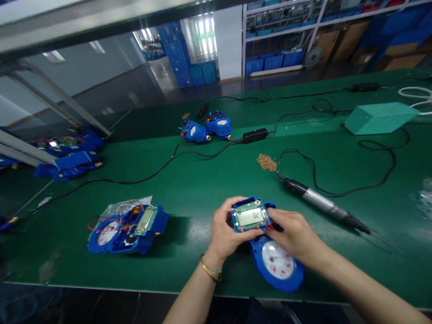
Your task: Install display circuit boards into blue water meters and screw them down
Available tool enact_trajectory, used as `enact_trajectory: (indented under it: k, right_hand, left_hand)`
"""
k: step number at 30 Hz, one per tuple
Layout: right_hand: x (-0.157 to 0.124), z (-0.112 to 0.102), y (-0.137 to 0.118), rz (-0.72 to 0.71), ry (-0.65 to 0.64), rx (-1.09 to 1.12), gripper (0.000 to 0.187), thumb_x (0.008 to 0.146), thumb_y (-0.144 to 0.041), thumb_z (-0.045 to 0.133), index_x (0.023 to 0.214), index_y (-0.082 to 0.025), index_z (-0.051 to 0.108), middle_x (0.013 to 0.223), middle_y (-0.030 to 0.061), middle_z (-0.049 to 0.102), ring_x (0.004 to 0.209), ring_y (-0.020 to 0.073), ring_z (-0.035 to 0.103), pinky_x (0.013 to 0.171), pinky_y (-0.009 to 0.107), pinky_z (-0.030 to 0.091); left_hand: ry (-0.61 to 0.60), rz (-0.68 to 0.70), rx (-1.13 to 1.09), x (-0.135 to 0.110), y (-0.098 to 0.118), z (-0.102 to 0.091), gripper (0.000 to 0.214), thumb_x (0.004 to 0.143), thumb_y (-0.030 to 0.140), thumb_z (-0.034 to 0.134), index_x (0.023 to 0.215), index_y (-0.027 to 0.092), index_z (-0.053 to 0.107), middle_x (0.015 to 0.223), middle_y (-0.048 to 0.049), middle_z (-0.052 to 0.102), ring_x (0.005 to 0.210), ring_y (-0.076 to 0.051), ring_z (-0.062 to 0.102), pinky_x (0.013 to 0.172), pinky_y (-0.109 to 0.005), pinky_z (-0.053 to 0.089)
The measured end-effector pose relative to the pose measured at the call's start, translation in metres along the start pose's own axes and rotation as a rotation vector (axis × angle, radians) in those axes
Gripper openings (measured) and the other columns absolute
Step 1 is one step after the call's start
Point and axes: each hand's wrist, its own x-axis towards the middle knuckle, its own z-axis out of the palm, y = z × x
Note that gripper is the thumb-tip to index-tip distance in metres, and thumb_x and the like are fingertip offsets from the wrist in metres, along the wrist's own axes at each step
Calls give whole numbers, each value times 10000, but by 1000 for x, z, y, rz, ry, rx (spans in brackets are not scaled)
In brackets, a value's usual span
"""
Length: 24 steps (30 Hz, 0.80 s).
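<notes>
A blue water meter (278, 265) with a round white dial lies in front of me near the table's front edge. Its display module (250, 216), a green circuit board with a lit screen in a blue housing, sits at the top of the meter. My left hand (225, 229) grips this module from the left, thumb along its lower edge. At the module's right side, my right hand (292, 231) has its fingers closed by some red wires; the fingertips are partly hidden. To the left lies another opened water meter (131, 229) with loose red and yellow wires.
An electric screwdriver (324, 202) lies at the right, its cable curling behind it. Small brass screws (267, 162) form a pile near its rear end. Farther back are two blue meters (195, 131), a black cable box (255, 136) and a green box (381, 118). More meters (76, 164) stand left.
</notes>
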Motion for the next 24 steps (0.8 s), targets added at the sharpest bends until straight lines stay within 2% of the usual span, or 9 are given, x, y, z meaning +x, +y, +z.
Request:
enact_trajectory:
  k: [7,11,13,18,24]
  right_hand:
    - [-2,-4,1,-37,-14,-26,223,933,-108,546,725,-159,607,725,51,625,711,187,554,638,305,404]
    - [5,-11,15,-146,-154,52,255,938,-139,587,685,-156,610,721,34,610,746,177,524,683,316,374]
    - [9,-14,21,-175,-184,67,240,926,-143,614,687,-155,617,731,26,605,762,172,515,691,317,352]
    - [12,-14,23,-147,-131,17,215,888,-94,634,680,-146,621,759,27,596,805,184,481,700,335,293]
    - [4,-13,22,-15,-31,-50,251,884,-69,584,647,-139,626,789,55,536,793,200,446,683,350,273]
  left_hand:
    - [22,32,-7,0,-2,6,610,536,336,916,1062,173,653,1041,-69,733,951,-223,708,858,-313,579]
    - [24,12,-12,-2,-4,7,608,540,344,911,1061,171,648,1006,-63,738,919,-220,711,835,-311,582]
    - [22,-2,-17,-2,-4,7,613,536,349,911,1060,168,649,989,-62,737,903,-220,709,817,-311,584]
    - [-43,-22,-37,4,1,3,630,513,315,928,1063,173,654,1013,-56,727,914,-213,698,815,-294,573]
    - [-173,31,74,15,3,0,644,523,320,941,1095,206,667,1041,-42,720,946,-212,688,836,-288,546]
